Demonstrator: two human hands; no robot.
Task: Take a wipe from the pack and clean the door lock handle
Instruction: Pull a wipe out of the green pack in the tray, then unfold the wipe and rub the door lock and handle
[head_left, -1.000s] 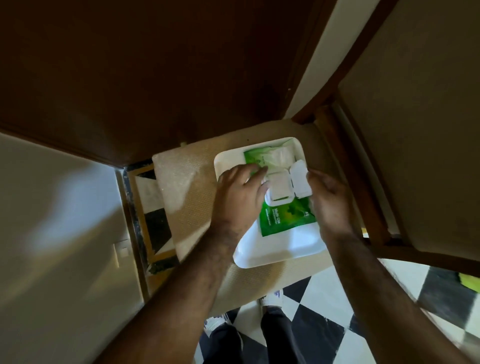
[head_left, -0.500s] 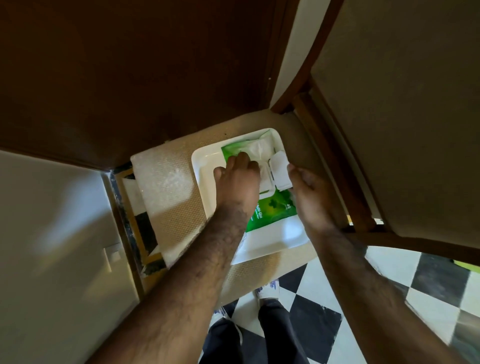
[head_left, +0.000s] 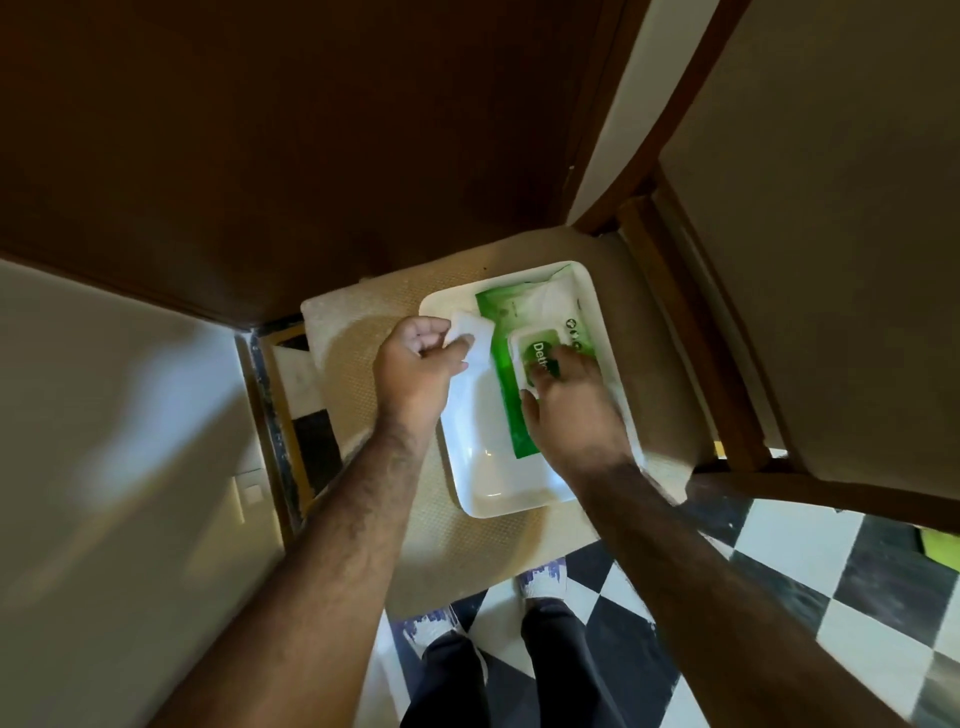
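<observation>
A green wipe pack (head_left: 506, 332) lies in a white tray (head_left: 498, 493) on a beige chair seat. Its white flip lid (head_left: 519, 345) is down flat on the pack. My right hand (head_left: 571, 410) rests on the lid with fingers spread, pressing on it. My left hand (head_left: 415, 369) is beside the pack's left edge, above the tray, pinching a white wipe (head_left: 470, 327) between thumb and fingers. The door lock handle is not in view.
A dark brown door (head_left: 285, 145) fills the upper left, with its frame (head_left: 597, 130) to the right. The chair back (head_left: 831, 260) rises at the right. A cream wall (head_left: 104, 467) is at left. My feet stand on a black-and-white tiled floor (head_left: 805, 561).
My left hand has pulled a wipe out of the pack and moved left with it. My right hand has flipped the lid shut and now presses on it.
</observation>
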